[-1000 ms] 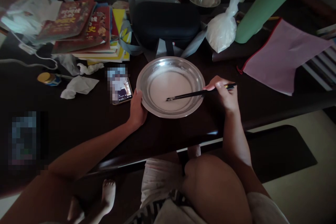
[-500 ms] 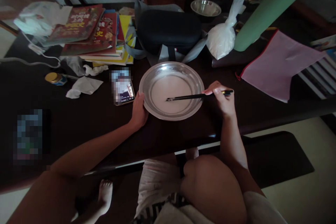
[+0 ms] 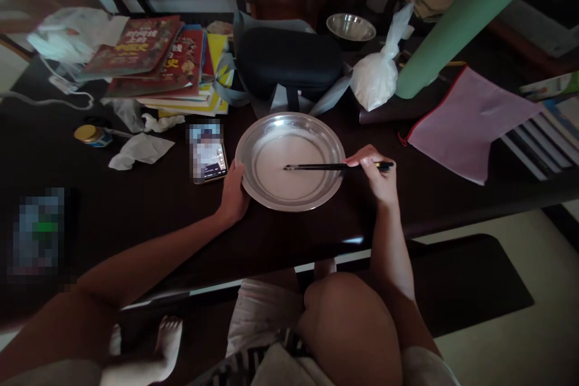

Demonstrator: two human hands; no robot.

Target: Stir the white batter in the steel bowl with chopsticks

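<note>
**Chopsticks in the pan, left hand steadying the rim**

Right hand closed around 2 thin dark chopsticks, tips in the thin white liquid. Left hand curled against the rim of the round shallow steel pan at the dark wooden table's near edge. Since 1 second ago the chopsticks have levelled out, tips barely shifted: slow stirring, probably ongoing. Phone just left of pan; tied white plastic bag behind.

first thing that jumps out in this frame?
The round metal pan at the table's middle, holding a pale white liquid. The right hand keeps a shut grip on dark chopsticks, their tips in the liquid, while the left hand rests against the pan's left rim. Behind it lie a black case and a knotted white bag.
</note>
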